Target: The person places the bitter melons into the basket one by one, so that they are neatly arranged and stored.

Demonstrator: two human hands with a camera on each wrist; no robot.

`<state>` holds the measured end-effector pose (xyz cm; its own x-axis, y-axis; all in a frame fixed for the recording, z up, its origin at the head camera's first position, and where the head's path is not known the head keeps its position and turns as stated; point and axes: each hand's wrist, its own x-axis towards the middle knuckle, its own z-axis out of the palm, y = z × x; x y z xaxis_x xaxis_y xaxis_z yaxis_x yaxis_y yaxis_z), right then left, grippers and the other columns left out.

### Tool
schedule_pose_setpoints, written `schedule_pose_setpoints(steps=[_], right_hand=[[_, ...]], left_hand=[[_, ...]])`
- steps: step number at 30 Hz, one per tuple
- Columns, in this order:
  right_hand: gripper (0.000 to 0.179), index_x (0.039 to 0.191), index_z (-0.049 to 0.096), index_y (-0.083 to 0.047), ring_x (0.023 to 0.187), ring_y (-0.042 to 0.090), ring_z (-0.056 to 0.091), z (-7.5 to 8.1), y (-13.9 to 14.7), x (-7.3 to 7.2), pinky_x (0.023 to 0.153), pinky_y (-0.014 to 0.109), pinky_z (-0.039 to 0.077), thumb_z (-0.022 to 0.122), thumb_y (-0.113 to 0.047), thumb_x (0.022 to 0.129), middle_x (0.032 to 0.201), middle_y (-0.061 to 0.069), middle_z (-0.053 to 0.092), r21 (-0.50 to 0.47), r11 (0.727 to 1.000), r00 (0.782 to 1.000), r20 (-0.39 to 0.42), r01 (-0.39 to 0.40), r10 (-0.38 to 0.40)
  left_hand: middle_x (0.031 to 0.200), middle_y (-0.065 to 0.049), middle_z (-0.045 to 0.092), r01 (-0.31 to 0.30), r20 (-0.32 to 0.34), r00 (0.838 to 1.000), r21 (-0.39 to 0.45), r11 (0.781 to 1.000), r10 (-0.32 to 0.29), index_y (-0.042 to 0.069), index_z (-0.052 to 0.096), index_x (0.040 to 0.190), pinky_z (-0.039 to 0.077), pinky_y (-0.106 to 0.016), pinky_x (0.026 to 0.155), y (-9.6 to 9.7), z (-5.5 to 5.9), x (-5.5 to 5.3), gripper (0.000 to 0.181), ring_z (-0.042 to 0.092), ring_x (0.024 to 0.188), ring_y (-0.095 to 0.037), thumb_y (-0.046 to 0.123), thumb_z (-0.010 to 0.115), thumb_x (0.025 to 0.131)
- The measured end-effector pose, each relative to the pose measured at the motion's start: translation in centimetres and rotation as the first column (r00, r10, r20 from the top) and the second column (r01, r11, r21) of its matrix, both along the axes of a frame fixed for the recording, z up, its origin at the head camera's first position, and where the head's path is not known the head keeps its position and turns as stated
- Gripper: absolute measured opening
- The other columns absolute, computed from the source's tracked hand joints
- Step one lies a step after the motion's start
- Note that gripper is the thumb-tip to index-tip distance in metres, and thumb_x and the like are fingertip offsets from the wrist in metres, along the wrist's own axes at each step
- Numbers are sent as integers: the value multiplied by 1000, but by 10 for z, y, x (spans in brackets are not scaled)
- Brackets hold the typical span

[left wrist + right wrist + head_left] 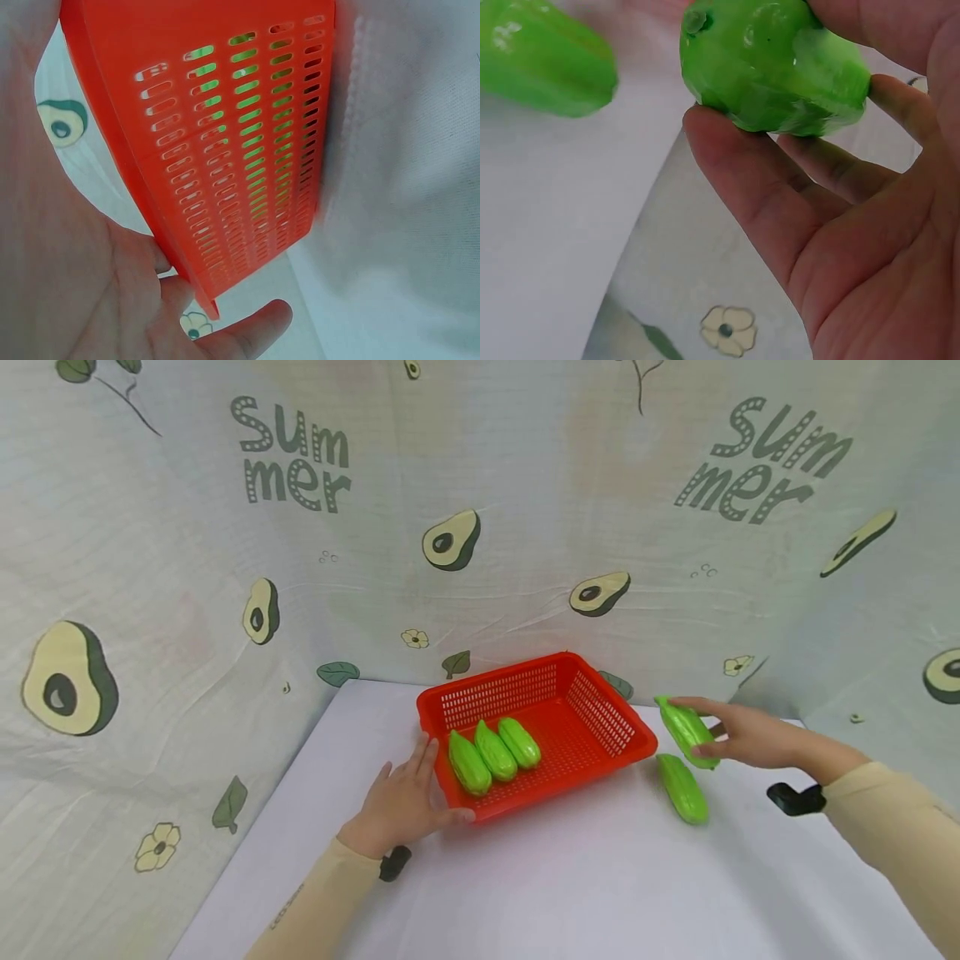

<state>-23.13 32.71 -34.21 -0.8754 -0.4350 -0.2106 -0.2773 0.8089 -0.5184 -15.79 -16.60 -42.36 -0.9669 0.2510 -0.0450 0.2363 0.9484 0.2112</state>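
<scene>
My right hand (757, 739) pinches a glossy light-green cucumber-like vegetable (685, 732) between thumb and fingers, raised above the table right of the basket. In the right wrist view, fingertips (720, 139) press the underside of this vegetable (772, 71). Just below it, a similar vegetable (683, 789) lies on the table. Three more, the middle one (495, 752) among them, lie side by side at the left end of a red plastic basket (592, 760). My left hand (401, 802) rests at the basket's left end, fingers extended along the rim; its perforated wall (165, 34) fills much of the left wrist view.
A white-covered table (570, 877) carries the basket. Pale cloth (517, 460) printed with avocados, leaves and lettering hangs behind and at both sides. Each wrist wears a dark strap-mounted device, such as the right one (795, 799).
</scene>
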Motion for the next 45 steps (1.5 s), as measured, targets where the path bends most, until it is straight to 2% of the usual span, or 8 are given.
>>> schedule_pose_setpoints(steps=[6, 10, 15, 20, 32, 37, 41, 45], right_hand=[[77, 155, 36, -20, 118, 46, 54, 14, -48, -30, 76, 45, 59, 76, -18, 90, 151, 21, 38, -40, 997, 998, 15, -67, 67], [76, 154, 40, -22, 120, 42, 52, 18, -83, -49, 81, 47, 57, 78, -19, 88, 146, 18, 44, 13, 995, 995, -5, -101, 101], [76, 154, 41, -26, 118, 34, 50, 11, -121, -71, 87, 46, 53, 77, -16, 88, 141, 14, 50, 100, 984, 989, -15, -147, 149], [75, 155, 39, -24, 121, 33, 48, -3, -149, -89, 94, 48, 49, 74, -14, 90, 145, 14, 46, 92, 977, 981, 37, -192, 189], [71, 153, 43, -25, 128, 33, 41, -32, -187, -106, 88, 37, 52, 76, -16, 90, 146, 12, 43, 61, 975, 966, 164, -212, 200], [71, 152, 44, -23, 131, 34, 37, -45, -192, -109, 94, 42, 50, 76, -16, 90, 150, 11, 41, 69, 973, 954, 226, -219, 198], [70, 151, 46, -23, 135, 36, 36, -51, -193, -110, 102, 47, 45, 77, -15, 89, 149, 11, 41, 77, 972, 952, 235, -221, 197], [70, 151, 46, -22, 129, 33, 40, -53, -194, -113, 98, 43, 47, 77, -15, 88, 147, 11, 43, 89, 971, 953, 232, -221, 195]], left_hand=[[165, -13, 13, -11, 9, 1000, -2, 1000, 11, 5, 17, 159, 24, -66, 110, 0, -1, 0, 127, 25, 147, -32, 89, 52, 72], [165, -13, 12, -18, 18, 1000, -4, 1000, 18, 6, 15, 160, 23, -66, 111, 0, -3, 0, 127, 24, 148, -32, 89, 52, 71], [165, -12, 12, -22, 22, 1000, -7, 1000, 22, 6, 15, 160, 23, -66, 111, 1, -3, -1, 127, 24, 148, -31, 89, 52, 71], [165, -12, 12, -24, 25, 999, -12, 1000, 25, 7, 15, 160, 23, -65, 111, 1, -4, -2, 126, 24, 148, -31, 89, 52, 71], [165, -12, 14, -36, 23, 999, -12, 999, 37, 7, 16, 160, 24, -65, 111, 2, -3, -3, 126, 21, 149, -30, 87, 55, 71], [165, -12, 14, -29, 21, 999, -26, 999, 30, 7, 16, 160, 24, -64, 111, 2, -3, -3, 127, 21, 149, -30, 90, 51, 71], [165, -12, 14, -27, 20, 999, -24, 999, 27, 7, 16, 160, 24, -64, 111, 2, -4, -4, 126, 21, 149, -29, 90, 51, 71], [165, -12, 14, -31, 22, 999, -15, 999, 32, 7, 16, 160, 24, -65, 111, 1, -5, -4, 127, 21, 149, -30, 89, 53, 70]])
